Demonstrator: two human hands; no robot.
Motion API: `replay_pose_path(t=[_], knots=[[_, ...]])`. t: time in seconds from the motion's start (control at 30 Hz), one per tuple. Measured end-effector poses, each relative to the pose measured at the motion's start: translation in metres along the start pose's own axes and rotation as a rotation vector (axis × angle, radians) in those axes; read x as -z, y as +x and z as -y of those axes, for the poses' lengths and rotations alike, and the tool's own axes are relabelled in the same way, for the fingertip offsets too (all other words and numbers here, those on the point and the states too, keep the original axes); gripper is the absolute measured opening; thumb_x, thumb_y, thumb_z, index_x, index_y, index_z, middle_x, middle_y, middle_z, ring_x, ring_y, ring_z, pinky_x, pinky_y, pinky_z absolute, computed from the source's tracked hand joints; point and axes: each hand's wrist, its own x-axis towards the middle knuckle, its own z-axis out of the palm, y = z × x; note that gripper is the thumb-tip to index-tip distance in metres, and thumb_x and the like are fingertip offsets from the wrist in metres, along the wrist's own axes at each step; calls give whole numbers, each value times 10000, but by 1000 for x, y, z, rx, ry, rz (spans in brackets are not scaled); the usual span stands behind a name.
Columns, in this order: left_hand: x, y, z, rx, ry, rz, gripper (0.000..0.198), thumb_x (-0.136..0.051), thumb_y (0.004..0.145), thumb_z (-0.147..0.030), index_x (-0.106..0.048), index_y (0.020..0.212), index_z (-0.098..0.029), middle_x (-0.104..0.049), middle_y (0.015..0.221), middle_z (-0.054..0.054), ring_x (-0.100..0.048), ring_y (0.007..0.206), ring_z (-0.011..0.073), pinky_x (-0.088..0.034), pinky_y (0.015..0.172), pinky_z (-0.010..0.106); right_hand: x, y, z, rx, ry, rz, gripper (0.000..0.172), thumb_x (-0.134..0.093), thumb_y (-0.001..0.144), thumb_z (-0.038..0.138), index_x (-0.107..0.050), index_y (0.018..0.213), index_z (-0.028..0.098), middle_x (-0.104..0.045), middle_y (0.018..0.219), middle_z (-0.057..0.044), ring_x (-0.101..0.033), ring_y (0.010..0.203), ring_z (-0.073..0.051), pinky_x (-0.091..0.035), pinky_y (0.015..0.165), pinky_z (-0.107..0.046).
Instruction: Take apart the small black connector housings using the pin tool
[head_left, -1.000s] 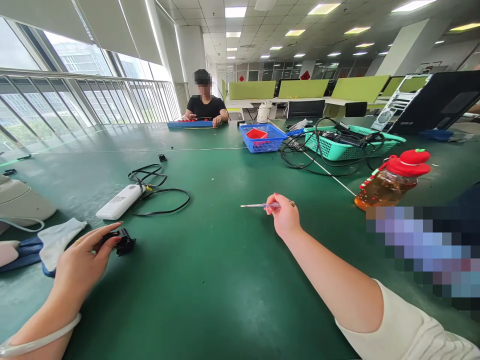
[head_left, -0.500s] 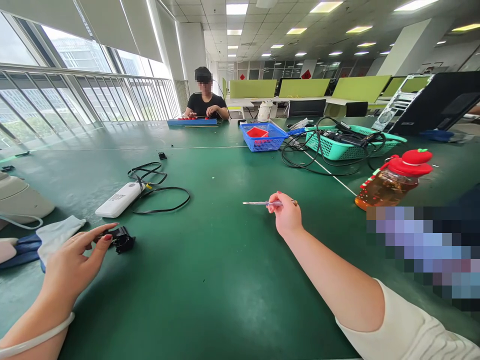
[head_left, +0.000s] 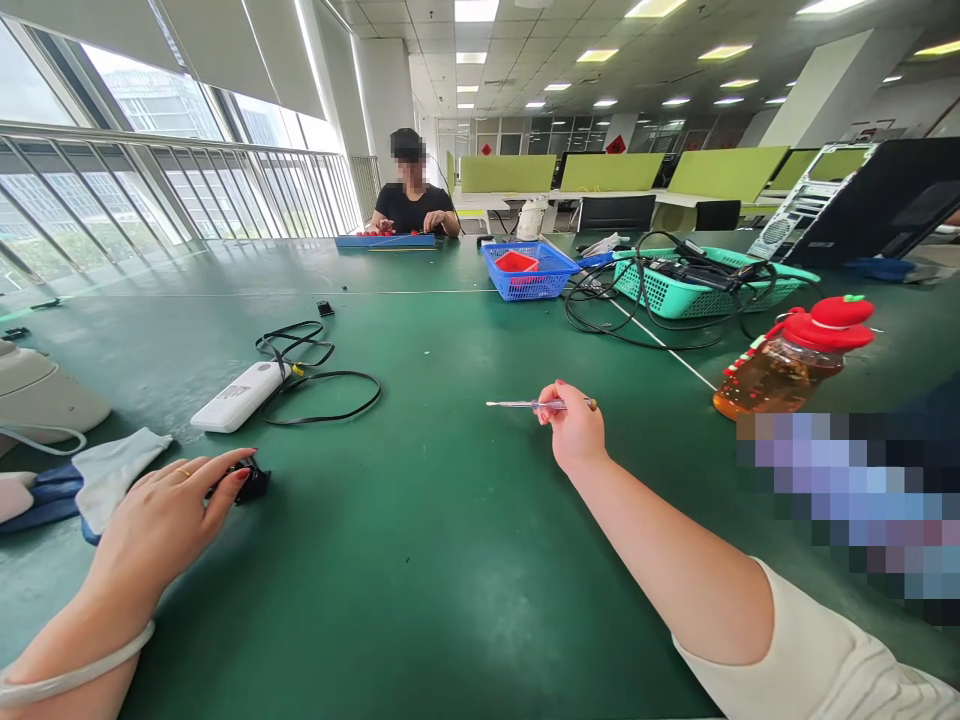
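My right hand (head_left: 576, 430) grips a slim screwdriver (head_left: 512, 404) by its clear handle, above the green tabletop (head_left: 420, 620). Its thin metal shaft points left, and a brass-coloured end shows behind the fingers. At the left, my left hand (head_left: 169, 510) is closed over a small black plastic object (head_left: 257, 484), thumb and forefinger on its near side. The fingers hide much of that object, so its kind cannot be made out. Just beyond this hand lies a white power bank (head_left: 241, 398) with a looped black cable (head_left: 341, 417).
A folded cloth (head_left: 120, 470) lies beside my left wrist. To the right stands a red-lidded drink bottle (head_left: 787, 370). Farther back are a blue basket (head_left: 531, 284) and a teal basket (head_left: 675, 297) with tangled black cables. Across the table sits a person (head_left: 411, 205) at a blue tray (head_left: 386, 243).
My left hand has shifted right and farther over the black object, covering more of it. The right hand and the screwdriver have hardly moved.
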Motion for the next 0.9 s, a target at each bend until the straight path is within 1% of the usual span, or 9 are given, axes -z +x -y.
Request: replay_pose_path(t=[0.1,0.2,0.33,0.43,0.6,0.73,0.8,0.9], knots=[[-3,-1,-3,-25,100,-61,674,-204,969,-545,-663,1277,-159,-738,862,114,-645,871,313,-454,826,414,0,0,0,-3,2,2,330,-629,743,400,-597,483,200,-477,466,6,-465,498,-118,-395,506,-277],[-5,-2,-6,-47,172,-103,672,-209,976,-542,-683,1244,-148,-746,853,118,-642,885,319,-444,835,419,-1,0,-1,-3,6,-3,316,-629,734,394,-605,484,202,-481,471,5,-461,495,-117,-394,506,-277],[-5,-1,-5,-35,154,-87,640,-214,976,-513,-728,1169,-184,-765,888,107,-644,880,306,-442,817,413,-1,0,0,0,4,13,329,-634,744,413,-605,491,205,-475,474,7,-461,501,-120,-400,511,-280],[-7,1,-2,-21,121,-47,614,-222,977,-502,-722,1180,-210,-769,958,102,-648,905,303,-442,831,420,-1,-1,0,-3,-8,16,341,-633,752,429,-603,496,206,-471,470,8,-461,502,-122,-401,511,-283],[-11,4,4,-15,38,-9,606,-214,972,-486,-705,1202,-216,-756,1063,111,-655,980,292,-442,872,414,-1,-1,1,-12,-10,16,353,-642,749,448,-601,500,201,-472,473,9,-461,499,-118,-398,512,-280],[-13,6,6,25,-49,31,583,-250,956,-488,-702,1199,-210,-742,1080,123,-639,1045,305,-450,896,418,-2,-1,1,-20,-9,22,346,-643,740,440,-607,494,200,-473,465,5,-462,506,-121,-395,513,-280],[-14,7,7,58,-130,43,575,-278,937,-492,-697,1198,-198,-738,1074,128,-635,1043,310,-467,885,415,-2,-1,1,-19,-9,25,343,-641,742,435,-606,492,202,-470,461,5,-463,506,-124,-397,511,-282],[-16,7,10,112,-253,55,555,-316,915,-503,-687,1198,-201,-738,1058,115,-641,1010,290,-494,844,378,-2,-1,0,-15,-5,22,333,-641,736,427,-608,492,203,-472,461,4,-460,501,-125,-395,502,-282]])
